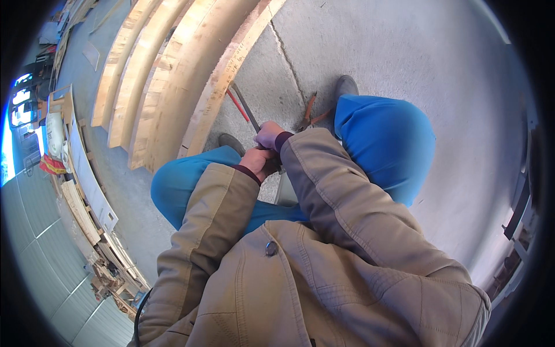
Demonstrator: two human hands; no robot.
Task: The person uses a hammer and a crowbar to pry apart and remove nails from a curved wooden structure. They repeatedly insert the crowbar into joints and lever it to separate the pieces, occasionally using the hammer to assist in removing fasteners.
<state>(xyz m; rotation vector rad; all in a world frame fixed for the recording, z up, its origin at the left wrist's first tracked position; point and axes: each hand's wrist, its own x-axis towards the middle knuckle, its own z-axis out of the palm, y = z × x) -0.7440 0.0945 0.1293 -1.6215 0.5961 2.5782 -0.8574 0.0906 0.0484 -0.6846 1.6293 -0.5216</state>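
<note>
My right hand is closed round a long dark metal bar, which slants away from me to the foot of the nearest wooden beam. Just nearer to me, my left hand is closed too, round the near part of the bar; its fingertips are mostly hidden. A thin red stick-like piece lies beside the bar; whether it touches is hard to tell. On the concrete by my right boot rests a pair of pliers with orange handles.
Several long wooden beams stand in a row ahead on the left. A crack crosses the concrete floor. At the far left, boards and timber scraps lie along a wall. My bent knees flank my hands.
</note>
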